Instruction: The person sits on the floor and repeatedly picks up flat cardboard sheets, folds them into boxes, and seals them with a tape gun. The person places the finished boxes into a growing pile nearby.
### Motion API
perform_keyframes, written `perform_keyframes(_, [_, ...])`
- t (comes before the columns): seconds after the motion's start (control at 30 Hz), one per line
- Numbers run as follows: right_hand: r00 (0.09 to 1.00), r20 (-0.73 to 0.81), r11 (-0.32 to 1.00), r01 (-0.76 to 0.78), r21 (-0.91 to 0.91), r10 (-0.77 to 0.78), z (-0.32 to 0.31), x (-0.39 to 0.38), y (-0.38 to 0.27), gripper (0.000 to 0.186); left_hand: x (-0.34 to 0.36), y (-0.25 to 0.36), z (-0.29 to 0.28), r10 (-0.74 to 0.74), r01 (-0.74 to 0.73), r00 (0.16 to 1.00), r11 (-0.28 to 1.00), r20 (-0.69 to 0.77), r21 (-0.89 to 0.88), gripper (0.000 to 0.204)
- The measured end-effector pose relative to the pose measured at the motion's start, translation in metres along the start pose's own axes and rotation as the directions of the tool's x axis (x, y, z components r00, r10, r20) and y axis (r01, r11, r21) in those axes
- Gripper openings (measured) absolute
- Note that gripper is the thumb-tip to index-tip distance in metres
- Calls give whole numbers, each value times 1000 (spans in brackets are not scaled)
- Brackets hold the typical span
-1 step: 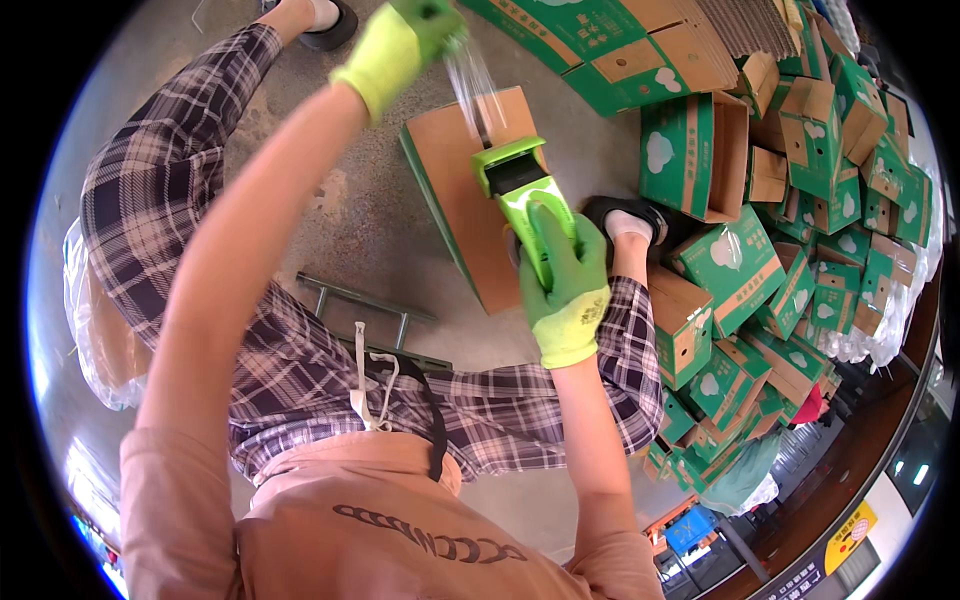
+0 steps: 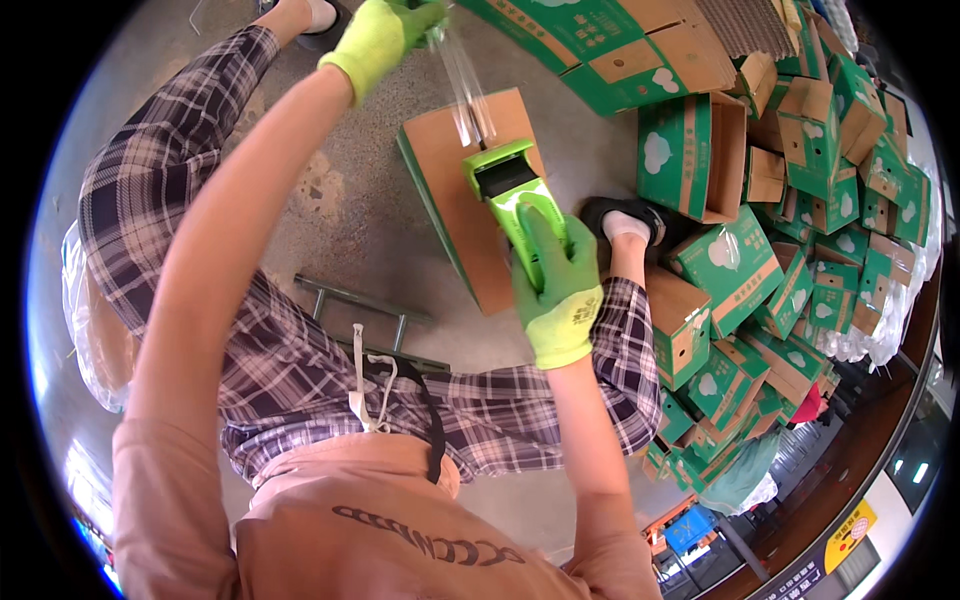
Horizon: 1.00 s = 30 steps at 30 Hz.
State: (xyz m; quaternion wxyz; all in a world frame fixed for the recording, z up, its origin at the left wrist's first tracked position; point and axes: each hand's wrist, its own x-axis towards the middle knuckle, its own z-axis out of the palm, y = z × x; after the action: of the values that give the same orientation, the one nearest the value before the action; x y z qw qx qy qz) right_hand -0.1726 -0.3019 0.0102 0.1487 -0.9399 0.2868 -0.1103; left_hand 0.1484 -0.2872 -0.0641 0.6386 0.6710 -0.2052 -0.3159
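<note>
right hand (image 2: 560,285) curls round a green tape dispenser (image 2: 512,212), left hand (image 2: 388,38) pinches clear tape (image 2: 464,92), near green cartons (image 2: 662,185) bearing lettering (image 2: 691,150)

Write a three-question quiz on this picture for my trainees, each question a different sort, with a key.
1. Multiple choice: what does the right grip hold? (a) knife (b) dispenser (c) brush
2. True or false: clear tape stretches between the dispenser and the left grip.
3. Fill in: the box under the dispenser has a brown top and a ____ side.

Key: 1 b; 2 true; 3 green.
</note>
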Motion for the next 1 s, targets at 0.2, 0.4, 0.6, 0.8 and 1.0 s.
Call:
perform_keyframes(0.2, [995, 70, 997, 76, -1, -76, 19, 31, -28, 60, 29, -165, -22, -128, -36, 962, 815, 241, 578, 26])
perform_keyframes(0.4, [991, 130, 1000, 16, -5, -15, 5, 27, -3, 58, -3, -59, 12, -478, -126, 789, 489, 386, 863, 60])
perform_keyframes(0.6, [980, 198, 999, -12, 35, 5, -5, 23, -2, 50, -56, -45, 30, -127, -134, 863, 875, 488, 465, 39])
perform_keyframes(0.8, [920, 361, 984, -106, -145, 152, -38, -156, 46, 60, -53, -36, 22, -197, -76, 900, 807, 388, 586, 51])
perform_keyframes(1.0, [763, 548, 909, -125, -397, 344, 106, -87, 127, 25, -61, -66, 14, 49, -227, 943, 818, 329, 528, 45])
